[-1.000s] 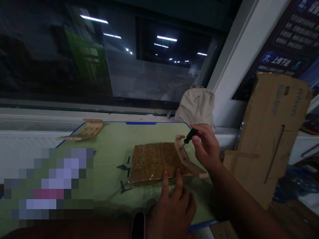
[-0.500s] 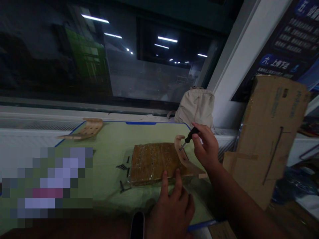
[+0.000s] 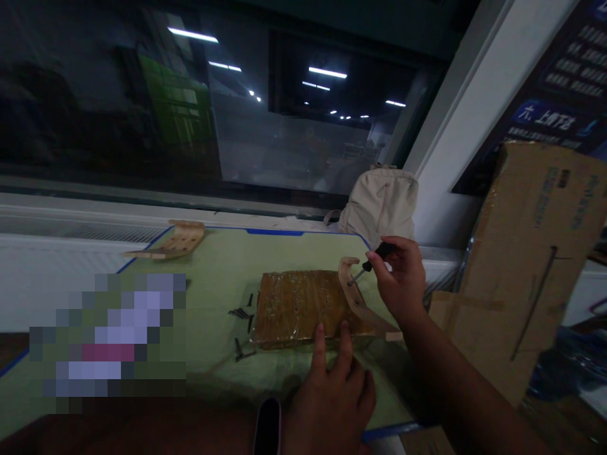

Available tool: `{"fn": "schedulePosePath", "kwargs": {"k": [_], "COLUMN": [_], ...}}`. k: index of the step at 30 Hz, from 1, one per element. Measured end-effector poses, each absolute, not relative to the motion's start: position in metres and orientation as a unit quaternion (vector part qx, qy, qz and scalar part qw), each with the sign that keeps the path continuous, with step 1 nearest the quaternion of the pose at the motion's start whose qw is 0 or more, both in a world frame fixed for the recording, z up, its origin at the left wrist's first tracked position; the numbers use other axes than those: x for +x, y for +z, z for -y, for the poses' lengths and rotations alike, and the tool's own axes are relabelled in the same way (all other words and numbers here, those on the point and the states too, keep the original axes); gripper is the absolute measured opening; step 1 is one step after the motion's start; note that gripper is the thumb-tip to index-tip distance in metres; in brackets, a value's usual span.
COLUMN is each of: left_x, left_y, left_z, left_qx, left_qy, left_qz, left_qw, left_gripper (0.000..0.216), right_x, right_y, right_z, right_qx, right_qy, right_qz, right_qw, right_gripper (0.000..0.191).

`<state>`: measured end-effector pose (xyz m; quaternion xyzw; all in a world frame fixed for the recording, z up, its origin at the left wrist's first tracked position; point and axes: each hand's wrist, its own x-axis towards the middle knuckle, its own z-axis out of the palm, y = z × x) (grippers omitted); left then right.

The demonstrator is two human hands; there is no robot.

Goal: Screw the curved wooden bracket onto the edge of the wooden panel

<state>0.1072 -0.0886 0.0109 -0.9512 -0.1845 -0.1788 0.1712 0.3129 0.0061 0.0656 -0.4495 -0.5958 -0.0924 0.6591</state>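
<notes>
My right hand (image 3: pixel 402 278) is closed round the black handle of a screwdriver (image 3: pixel 380 254). The screwdriver slants down to the left, its tip at the upper part of a curved wooden piece (image 3: pixel 356 302). That piece lies along the right end of a brown block wrapped in clear tape (image 3: pixel 296 309). My left hand (image 3: pixel 334 395) is open, two fingertips resting at the block's front edge. Several dark screws (image 3: pixel 240 313) lie left of the block. Whether the tip sits in a screw or hole is too small to tell.
A second bent wooden piece with holes (image 3: pixel 177 241) lies at the far left corner of the green board (image 3: pixel 222 253). A pale backpack (image 3: pixel 379 202) stands behind by the window. Large cardboard (image 3: pixel 526 265) leans at the right. A blurred-out patch (image 3: pixel 128 335) covers the left.
The screwdriver's handle has tipped further right and lower with my right hand, while its tip stays at the wooden piece. My left hand keeps its place. The whole view has shifted slightly.
</notes>
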Motion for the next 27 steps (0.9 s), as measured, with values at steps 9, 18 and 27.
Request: {"fn": "schedulePosePath", "kwargs": {"k": [9,18,27], "left_x": [0.109,0.112,0.112], "left_y": [0.019,0.021,0.020], "left_z": [0.090,0.089,0.090], "left_qx": [-0.958,-0.956,-0.951], "left_qy": [-0.138,-0.145,-0.161], "left_qz": [0.192,0.199,0.208], "left_qw": [0.160,0.160,0.162], "left_gripper": [0.061,0.039,0.038], "right_x": [0.303,0.309,0.305], "right_y": [0.075,0.078,0.080], "right_z": [0.005,0.007,0.005], "right_qx": [-0.400,-0.417,-0.444], "right_qy": [0.018,-0.039,-0.026], "right_qz": [0.652,0.646,0.595], "right_qw": [0.644,0.638,0.669], "right_gripper": [0.022,0.023,0.029]}}
